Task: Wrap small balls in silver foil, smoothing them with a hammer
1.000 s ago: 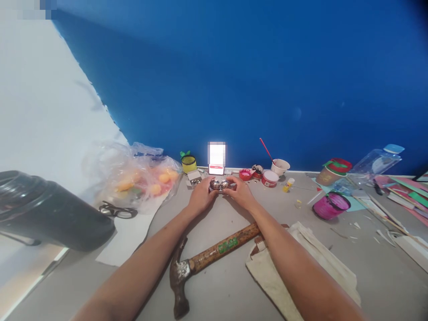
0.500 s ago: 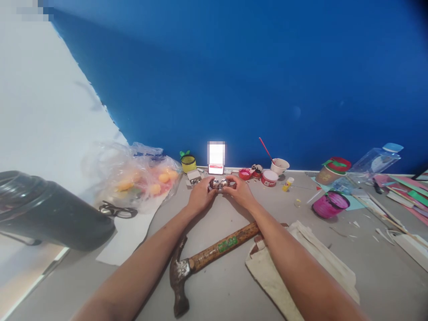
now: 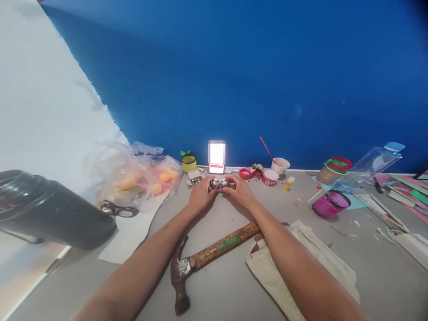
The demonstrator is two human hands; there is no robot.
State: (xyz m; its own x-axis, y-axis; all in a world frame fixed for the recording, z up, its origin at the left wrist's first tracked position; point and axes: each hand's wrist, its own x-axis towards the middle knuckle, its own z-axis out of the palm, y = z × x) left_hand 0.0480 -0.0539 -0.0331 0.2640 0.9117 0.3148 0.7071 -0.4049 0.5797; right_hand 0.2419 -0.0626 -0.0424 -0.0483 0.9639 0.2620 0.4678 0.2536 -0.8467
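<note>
My left hand is closed around a shiny, silvery round piece at the table's far side. A matching silvery round piece sits between the fingers of my right hand. The two pieces are side by side, very close; whether they touch I cannot tell. Just left of my left hand is a small open box with shiny metal bits in it. Behind the hands stands a lit phone. Below my forearms lies a claw hammer, its handle end partly hidden by my right forearm.
A cloth lies under my right forearm. On the left are a dark bottle, glasses and a plastic bag. Red tubs, a paper cup, a pink container and paper scraps are at right.
Both hands stay nearly still with the silvery pieces between their fingers. The whole view has shifted very slightly.
</note>
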